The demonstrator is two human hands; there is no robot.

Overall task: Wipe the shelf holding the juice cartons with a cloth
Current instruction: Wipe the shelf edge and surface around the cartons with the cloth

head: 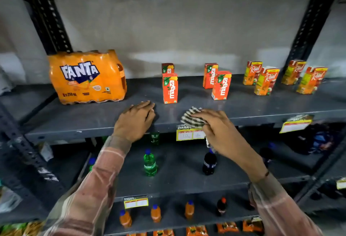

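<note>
I'm mid-wipe: my right hand (pixel 215 123) grips the checked cloth (pixel 192 117) on the shelf (pixel 93 119) front edge, left hand (pixel 136 118) flat and empty; next, sweeping toward twelve o'clock around the juice cartons (pixel 170 87).

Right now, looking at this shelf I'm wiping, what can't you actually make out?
All in the head view:
- Cloth: mostly covered by the right hand, so its full extent is hidden.
- Price tag: handwriting too small and blurred; right edge behind the hand.
- Rear Maaza carton: lower part blocked by the front Maaza carton.
- Shelf under the left hand: surface hidden.
- Fanta pack: small print unreadable.
</note>
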